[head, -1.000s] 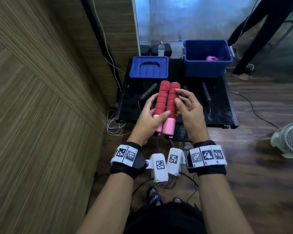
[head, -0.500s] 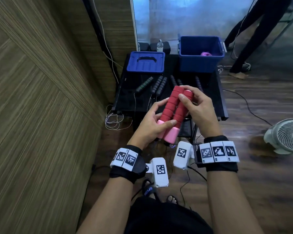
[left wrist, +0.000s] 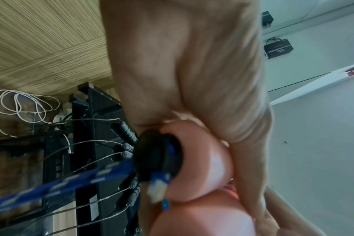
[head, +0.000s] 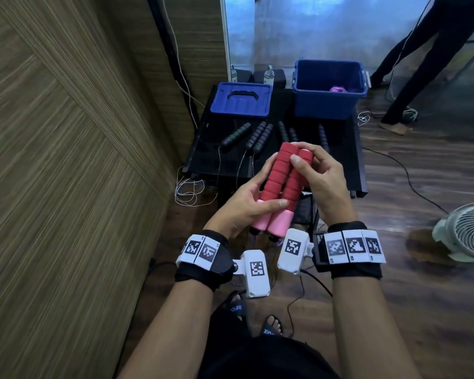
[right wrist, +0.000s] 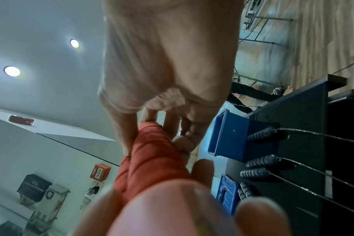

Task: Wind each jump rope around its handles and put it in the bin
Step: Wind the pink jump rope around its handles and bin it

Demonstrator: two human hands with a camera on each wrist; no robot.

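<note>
Black table (head: 348, 149) mid-frame, blue bin (head: 326, 105) upper right w/ one pink rope inside. Red handles (head: 282, 181) at frame ctr, left hand (head: 241, 206) and right hand (head: 320, 181) curled round them; rope unwound. Several black ropes (head: 257, 138) still on table.

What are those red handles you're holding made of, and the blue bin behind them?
The red handles look like matte foam, ribbed into soft rings, with smoother pink ends, probably plastic. The blue bin looks like moulded hard plastic with a slight sheen and a rolled rim.
</note>
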